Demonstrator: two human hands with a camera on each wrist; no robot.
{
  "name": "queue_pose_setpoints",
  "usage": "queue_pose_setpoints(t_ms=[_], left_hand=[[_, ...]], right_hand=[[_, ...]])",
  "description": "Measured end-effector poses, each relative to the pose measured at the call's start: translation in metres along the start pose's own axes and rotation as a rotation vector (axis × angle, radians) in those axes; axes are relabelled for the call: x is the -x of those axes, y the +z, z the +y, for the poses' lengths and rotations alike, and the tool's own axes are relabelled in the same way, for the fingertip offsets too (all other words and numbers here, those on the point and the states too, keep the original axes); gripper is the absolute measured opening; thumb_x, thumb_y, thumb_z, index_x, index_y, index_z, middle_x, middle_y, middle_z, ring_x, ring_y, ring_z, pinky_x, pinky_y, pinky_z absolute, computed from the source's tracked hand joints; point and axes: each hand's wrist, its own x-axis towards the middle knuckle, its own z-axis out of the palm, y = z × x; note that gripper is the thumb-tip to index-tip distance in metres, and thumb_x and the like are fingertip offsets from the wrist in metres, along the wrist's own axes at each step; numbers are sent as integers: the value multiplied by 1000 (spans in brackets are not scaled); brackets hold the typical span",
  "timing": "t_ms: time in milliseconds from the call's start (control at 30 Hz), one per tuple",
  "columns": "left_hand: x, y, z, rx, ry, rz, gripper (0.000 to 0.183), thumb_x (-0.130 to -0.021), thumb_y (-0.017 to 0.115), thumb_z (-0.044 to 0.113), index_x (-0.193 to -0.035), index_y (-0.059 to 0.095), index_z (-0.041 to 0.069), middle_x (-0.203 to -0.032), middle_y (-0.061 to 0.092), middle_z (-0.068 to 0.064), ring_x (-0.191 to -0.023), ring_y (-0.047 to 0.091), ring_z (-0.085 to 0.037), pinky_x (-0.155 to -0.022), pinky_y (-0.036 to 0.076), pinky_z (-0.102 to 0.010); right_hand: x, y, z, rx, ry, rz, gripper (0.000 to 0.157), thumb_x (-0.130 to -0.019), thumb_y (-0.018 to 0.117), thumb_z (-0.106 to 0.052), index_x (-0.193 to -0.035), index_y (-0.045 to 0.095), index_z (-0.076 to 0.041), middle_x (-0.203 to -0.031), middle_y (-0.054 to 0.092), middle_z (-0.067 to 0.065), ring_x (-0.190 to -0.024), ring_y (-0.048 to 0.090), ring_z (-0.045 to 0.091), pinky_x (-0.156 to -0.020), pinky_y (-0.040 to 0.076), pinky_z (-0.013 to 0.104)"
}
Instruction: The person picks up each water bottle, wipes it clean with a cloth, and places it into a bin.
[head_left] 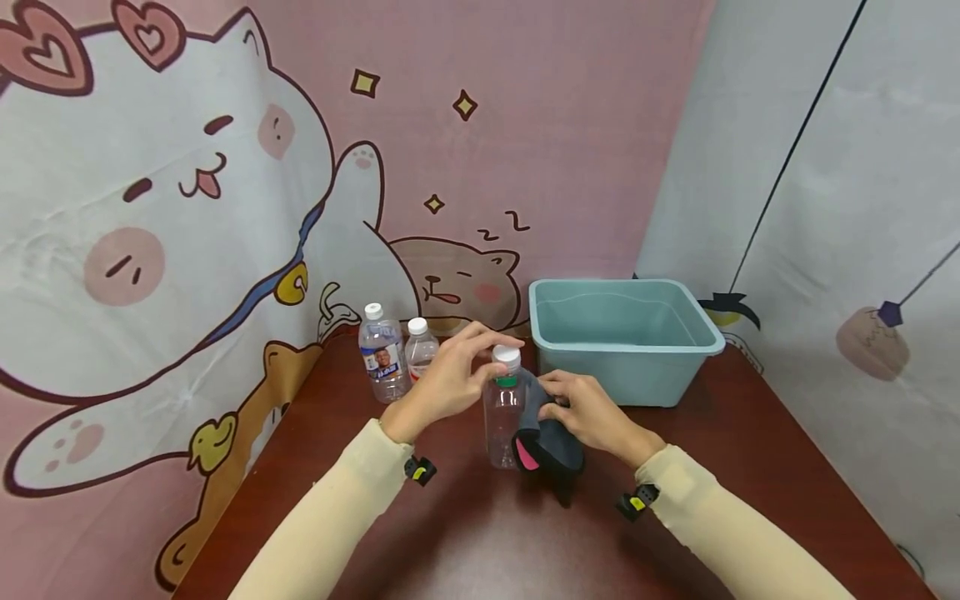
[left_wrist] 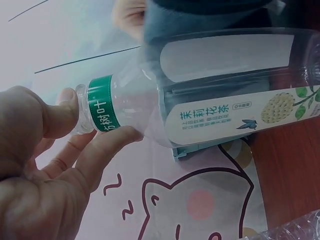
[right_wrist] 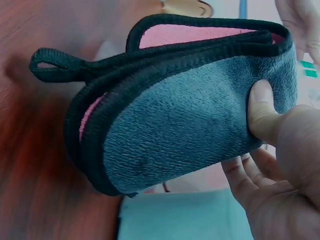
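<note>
At the reddish-brown table (head_left: 750, 442), we see the left hand (head_left: 453, 372) pinching the white-capped neck of a clear jasmine-tea bottle (head_left: 500, 427), the right hand (head_left: 588, 410) gripping a folded, black-trimmed gray cloth (head_left: 557, 440) at the bottle's four o'clock, a teal tub (head_left: 626, 375) at two.

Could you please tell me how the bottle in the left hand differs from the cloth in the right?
The bottle is clear, while the cloth is opaque, blue-grey outside and pink inside. The bottle is upright in the head view; the cloth is folded over. The bottle has a green neck band, the cloth a dark loop. Both are held: the bottle near its top by the left hand, the cloth by the right hand.
</note>
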Motion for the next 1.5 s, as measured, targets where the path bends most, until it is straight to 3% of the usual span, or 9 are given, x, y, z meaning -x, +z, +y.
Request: queue_pose_setpoints(t_ms=[267, 433, 567, 767, 900, 1067, 1300, 1500], left_hand=[[2, 2, -3, -8, -7, 1, 37, -109, 81, 12, -145, 81, 22, -124, 72, -4, -111, 78, -20, -88, 59, -29], [2, 2, -3, -22, -7, 3, 37, -109, 82, 12, -145, 81, 23, -124, 72, -3, -112, 77, -20, -89, 58, -29], [0, 1, -2, -11, -7, -9, 38, -110, 81, 12, -145, 80, 22, -125, 72, -4, -116, 79, -20, -91, 60, -30], [-2, 0, -2, 2, -12, 0, 38, -110, 81, 11, -146, 80, 22, -126, 71, -4, -116, 80, -22, -93, 63, -31], [-2, 1, -2, -6, -18, -8, 38, -110, 80, 12, -147, 80, 22, -129, 72, -4, -116, 78, -21, -94, 64, -35], [-1, 1, -3, -10, -22, -14, 38, -110, 80, 12, -147, 79, 23, -129, 72, -4, -114, 76, -20, -91, 63, -37], [-1, 2, -4, -13, -27, -14, 39, -110, 80, 12, -147, 79, 22, -132, 72, -4, -116, 77, -21, -95, 64, -35], [-1, 4, -6, -5, -19, 0, 40, -109, 81, 10, -149, 75, 15, -137, 73, -9, -117, 77, -23, -101, 69, -41]], right_hand=[[5, 24, 16, 37, -24, -114, 38, -100, 92, -10, -137, 85, -5, -127, 86, 8, -101, 79, 12, -80, 65, 26], [7, 36, 23, 10, -31, -225, 12, -99, 93, -6, -108, 85, -10, -98, 79, 2, -80, 61, 2, -68, 51, 21], [8, 41, 26, -12, -10, -260, 17, -99, 92, -2, -99, 82, -16, -86, 74, -4, -75, 54, -2, -66, 48, 20], [8, 38, 25, -60, 26, -205, 26, -99, 90, -1, -124, 88, -9, -107, 88, -1, -93, 77, 2, -77, 61, 22], [10, 37, 25, -52, 65, -149, 38, -98, 92, -4, -136, 84, 0, -118, 89, 6, -99, 80, 11, -81, 63, 23], [9, 31, 22, -82, 89, -60, 46, -97, 94, -6, -140, 81, 5, -124, 88, 11, -102, 83, 17, -85, 68, 25], [3, 15, 12, -253, 128, 26, 48, -99, 93, -6, -145, 81, -6, -131, 85, 8, -109, 85, 16, -94, 70, 26], [-1, 6, 3, -331, 112, 112, 45, -101, 92, -6, -144, 82, -4, -132, 82, 13, -115, 86, 25, -98, 70, 29]])
